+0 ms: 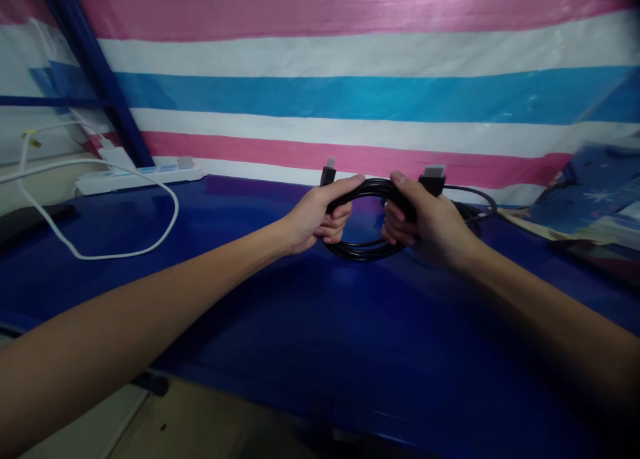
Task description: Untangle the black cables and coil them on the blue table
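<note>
A black cable (367, 251), wound into a round coil of several loops, is held above the blue table. My left hand (323, 215) is closed round the coil's left side, thumb along the top. Closed round the right side is my right hand (425, 222), its thumb pointing up and inward. One capped plug (328, 173) sticks up beside my left hand. A wider plug (433, 179) with a pale cap stands above my right hand. The palms hide parts of the coil.
Back left on the blue table (240, 325) lies a white power strip (145, 177) with a charger in it. A white cord (173, 219) loops in front. More black cable (487, 212) sits behind my right hand. A striped sheet (350, 95) hangs behind.
</note>
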`<move>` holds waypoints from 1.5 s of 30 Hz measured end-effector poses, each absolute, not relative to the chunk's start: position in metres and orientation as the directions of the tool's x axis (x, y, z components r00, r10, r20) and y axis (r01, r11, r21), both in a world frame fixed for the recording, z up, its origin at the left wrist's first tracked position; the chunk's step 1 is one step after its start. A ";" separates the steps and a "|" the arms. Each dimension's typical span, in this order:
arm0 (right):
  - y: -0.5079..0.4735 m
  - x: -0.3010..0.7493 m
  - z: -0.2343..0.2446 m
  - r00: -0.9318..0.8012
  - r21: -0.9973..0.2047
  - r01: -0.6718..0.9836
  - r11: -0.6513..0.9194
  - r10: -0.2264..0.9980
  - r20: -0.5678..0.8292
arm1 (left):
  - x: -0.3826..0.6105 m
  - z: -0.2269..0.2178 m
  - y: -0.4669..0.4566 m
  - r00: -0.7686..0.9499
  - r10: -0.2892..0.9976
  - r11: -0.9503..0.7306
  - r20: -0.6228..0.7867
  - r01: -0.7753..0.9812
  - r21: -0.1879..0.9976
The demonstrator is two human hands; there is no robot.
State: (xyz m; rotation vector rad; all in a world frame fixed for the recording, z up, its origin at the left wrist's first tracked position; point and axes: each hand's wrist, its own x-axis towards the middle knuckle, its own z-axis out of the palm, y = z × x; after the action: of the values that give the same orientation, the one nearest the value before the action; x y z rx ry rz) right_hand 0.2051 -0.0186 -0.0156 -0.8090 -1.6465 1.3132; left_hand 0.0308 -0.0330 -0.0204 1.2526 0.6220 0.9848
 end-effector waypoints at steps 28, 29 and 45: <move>-0.020 0.210 -0.015 -0.494 -0.810 0.251 0.531 0.789 0.364 | 0.024 -0.011 -0.043 0.555 0.817 -0.120 0.155 -0.099 0.988; -0.020 0.210 -0.014 -0.501 -0.809 0.254 0.530 0.788 0.358 | 0.025 -0.011 -0.044 0.563 0.813 -0.116 0.150 -0.096 0.989; -0.026 0.210 -0.008 -0.532 -0.790 0.285 0.543 0.775 0.341 | 0.024 -0.004 -0.051 0.688 0.719 -0.135 0.097 0.002 0.991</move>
State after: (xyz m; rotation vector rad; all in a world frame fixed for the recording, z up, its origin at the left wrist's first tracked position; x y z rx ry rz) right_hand 0.2099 -0.0260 -0.0078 -0.8519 -2.0780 0.8944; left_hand 0.0240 -0.0510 -0.0042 1.6022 0.6025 0.6871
